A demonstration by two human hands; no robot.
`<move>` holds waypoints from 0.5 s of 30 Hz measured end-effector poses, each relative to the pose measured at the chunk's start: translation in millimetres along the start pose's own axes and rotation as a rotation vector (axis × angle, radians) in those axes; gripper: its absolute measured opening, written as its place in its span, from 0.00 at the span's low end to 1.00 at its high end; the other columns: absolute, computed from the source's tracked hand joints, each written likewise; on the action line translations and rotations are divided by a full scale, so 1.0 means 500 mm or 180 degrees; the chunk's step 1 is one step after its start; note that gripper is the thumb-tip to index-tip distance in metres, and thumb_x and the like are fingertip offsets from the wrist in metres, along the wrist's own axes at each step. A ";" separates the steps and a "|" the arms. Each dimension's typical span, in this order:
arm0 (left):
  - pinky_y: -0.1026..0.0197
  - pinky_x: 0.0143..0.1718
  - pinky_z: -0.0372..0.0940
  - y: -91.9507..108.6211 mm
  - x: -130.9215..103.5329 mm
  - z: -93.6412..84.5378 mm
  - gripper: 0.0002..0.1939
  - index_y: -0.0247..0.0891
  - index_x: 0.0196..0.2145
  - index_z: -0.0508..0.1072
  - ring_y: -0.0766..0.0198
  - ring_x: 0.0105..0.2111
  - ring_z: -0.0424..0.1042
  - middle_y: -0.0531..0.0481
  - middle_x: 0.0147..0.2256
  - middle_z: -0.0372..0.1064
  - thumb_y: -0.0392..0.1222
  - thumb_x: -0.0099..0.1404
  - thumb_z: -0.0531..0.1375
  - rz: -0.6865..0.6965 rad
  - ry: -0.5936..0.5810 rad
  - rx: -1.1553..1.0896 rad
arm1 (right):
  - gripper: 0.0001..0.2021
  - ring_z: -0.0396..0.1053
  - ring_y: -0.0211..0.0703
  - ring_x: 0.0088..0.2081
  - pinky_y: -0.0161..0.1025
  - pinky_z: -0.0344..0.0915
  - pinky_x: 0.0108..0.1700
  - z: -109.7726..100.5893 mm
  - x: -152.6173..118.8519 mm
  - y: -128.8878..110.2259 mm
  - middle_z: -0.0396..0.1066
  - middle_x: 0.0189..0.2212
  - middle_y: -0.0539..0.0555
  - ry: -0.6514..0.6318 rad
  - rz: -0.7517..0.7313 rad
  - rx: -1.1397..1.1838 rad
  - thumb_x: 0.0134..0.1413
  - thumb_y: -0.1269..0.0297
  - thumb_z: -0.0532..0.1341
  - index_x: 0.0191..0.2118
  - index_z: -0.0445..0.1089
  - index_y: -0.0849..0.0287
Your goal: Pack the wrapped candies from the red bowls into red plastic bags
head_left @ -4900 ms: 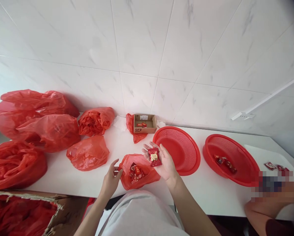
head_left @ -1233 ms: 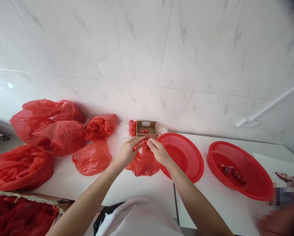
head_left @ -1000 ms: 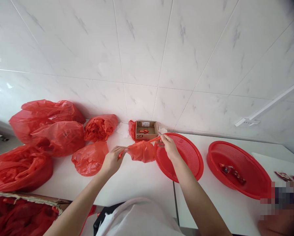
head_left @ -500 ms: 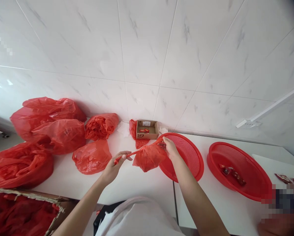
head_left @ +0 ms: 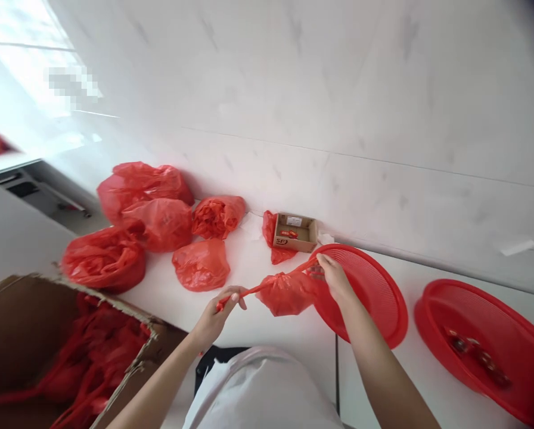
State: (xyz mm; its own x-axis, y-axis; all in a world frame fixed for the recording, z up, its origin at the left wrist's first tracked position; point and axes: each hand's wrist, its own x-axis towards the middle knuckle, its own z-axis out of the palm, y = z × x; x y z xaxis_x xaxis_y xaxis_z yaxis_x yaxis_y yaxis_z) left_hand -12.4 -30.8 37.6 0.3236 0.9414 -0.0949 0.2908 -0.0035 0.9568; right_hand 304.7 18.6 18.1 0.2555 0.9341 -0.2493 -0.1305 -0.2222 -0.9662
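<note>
Stretching red bag (head_left: 287, 294) | left hand (head_left: 220, 311), right hand (head_left: 334, 279): grip closed on twisted ends | basket (head_left: 403, 316) rim close

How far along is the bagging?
Looks done: the bag is bunched on top. In hand: its stretched ends, one in the left hand, one in the right hand. Left, probably: securing it, as no knot is clear, and the packets in the right basket.

Marking legible: "SF", in dark print, on the near side of the small cardboard box (head_left: 303, 245). White label (head_left: 294, 220) on the box's far inner wall: print too small to read. Red wrapper (head_left: 289, 235) inside the box: pale lettering present, illegible.
</note>
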 end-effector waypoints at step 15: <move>0.50 0.62 0.54 -0.029 -0.026 0.108 0.23 0.47 0.52 0.74 0.52 0.62 0.56 0.47 0.66 0.49 0.57 0.69 0.48 0.0017 -0.0504 -0.0214 | 0.18 0.67 0.43 0.35 0.40 0.63 0.38 0.151 -0.183 0.175 0.66 0.35 0.51 -0.0477 -0.0574 -0.1730 0.65 0.51 0.44 0.30 0.63 0.52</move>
State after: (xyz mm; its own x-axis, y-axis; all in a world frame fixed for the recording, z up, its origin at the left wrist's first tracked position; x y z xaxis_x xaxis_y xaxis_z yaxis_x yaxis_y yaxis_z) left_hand 27.6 -61.3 9.9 0.4642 0.8766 -0.1269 0.2295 0.0194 0.9731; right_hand 197.6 -65.3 -38.9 0.0849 0.9909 -0.1044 0.4221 -0.1306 -0.8971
